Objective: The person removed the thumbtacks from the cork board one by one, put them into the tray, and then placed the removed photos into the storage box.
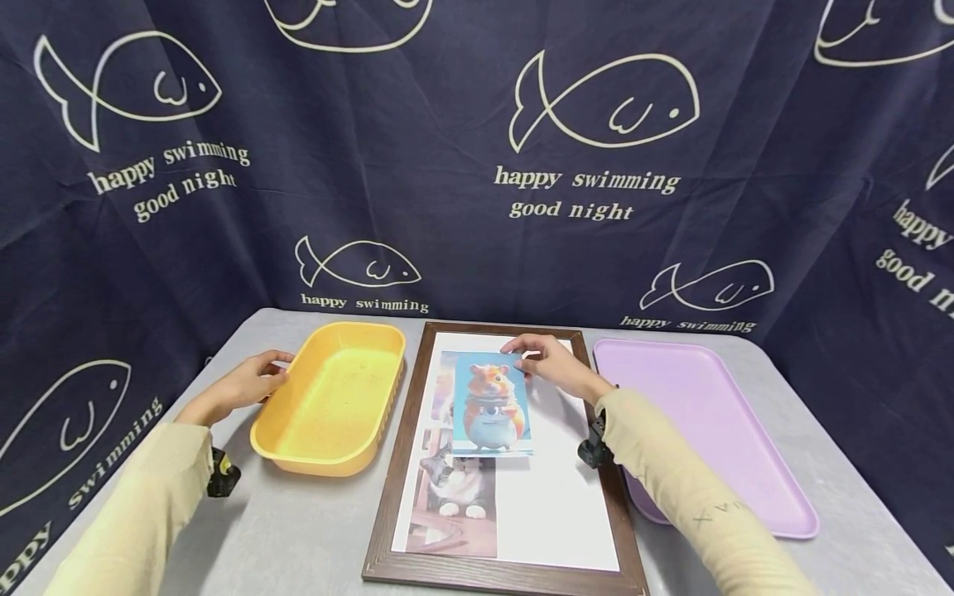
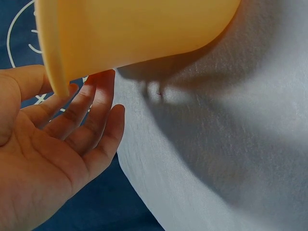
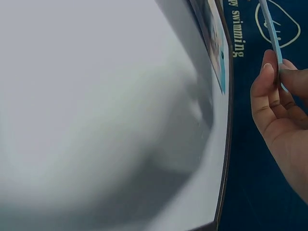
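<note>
While the wooden picture frame (image 1: 507, 463) lies flat in the middle of the grey tabletop (image 1: 298, 530), everything else is best placed from it: the purple tray (image 1: 708, 430) sits just to its right, the yellow tub (image 1: 335, 397) just to its left, and the hamster picture card (image 1: 490, 403) hovers over its upper half, above a cat picture (image 1: 455, 484) already lying on the white backing.

The right hand (image 1: 551, 364) pinches the card's top right corner between thumb and fingers (image 3: 269, 91); the right wrist view shows the thin blue edge clamped there, raised off the frame. The left hand (image 1: 249, 382) rests at the tub's far left rim, fingers (image 2: 91, 115) relaxed and spread under the lip, touching rather than gripping it.

The main risk, as I judge it, lies with the card. Held by a single corner, it can swing or sag, so it may land skewed over the cat picture or overlap the frame's wooden border instead of lying square on the backing. A thin glossy card can also slip from so small a pinch. The sleeve of the right arm passes low over the frame's right side and could drag across the backing and nudge the pictures. The tub, only lightly touched, could slide toward the frame if bumped
</note>
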`<state>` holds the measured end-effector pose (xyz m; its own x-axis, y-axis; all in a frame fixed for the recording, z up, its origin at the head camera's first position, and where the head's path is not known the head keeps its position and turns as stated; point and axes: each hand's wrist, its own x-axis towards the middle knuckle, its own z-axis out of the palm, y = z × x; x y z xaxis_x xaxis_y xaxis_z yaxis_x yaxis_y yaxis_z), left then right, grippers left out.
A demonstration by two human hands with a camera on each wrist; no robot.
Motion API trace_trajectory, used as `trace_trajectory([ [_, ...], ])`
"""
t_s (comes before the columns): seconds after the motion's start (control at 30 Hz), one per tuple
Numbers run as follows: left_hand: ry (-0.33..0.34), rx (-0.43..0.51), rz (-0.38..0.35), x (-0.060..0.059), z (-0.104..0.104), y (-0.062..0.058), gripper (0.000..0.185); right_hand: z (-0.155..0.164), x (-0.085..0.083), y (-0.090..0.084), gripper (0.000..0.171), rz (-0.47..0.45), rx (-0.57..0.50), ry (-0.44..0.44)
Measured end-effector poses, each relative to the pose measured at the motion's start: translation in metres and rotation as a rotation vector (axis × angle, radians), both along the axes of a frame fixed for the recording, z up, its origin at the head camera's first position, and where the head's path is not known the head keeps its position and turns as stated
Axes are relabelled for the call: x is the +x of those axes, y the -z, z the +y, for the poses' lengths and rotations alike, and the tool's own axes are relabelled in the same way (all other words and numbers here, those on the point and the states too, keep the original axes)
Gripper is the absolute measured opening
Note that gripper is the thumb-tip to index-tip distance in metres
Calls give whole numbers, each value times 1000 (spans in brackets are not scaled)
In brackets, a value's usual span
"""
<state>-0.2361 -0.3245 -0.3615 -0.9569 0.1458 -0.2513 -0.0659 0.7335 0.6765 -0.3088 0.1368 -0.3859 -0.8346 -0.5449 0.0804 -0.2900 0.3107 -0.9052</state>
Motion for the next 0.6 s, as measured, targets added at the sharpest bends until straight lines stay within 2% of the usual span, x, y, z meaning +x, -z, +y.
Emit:
trace_trajectory([
  [0.23,-6,-5,2,-1,-1,1,45,-15,0,-2,26,8,-18,-6],
  [0.6,9,2,10,0,0,0,45,-40,0,-7,28,-29,-46,3],
])
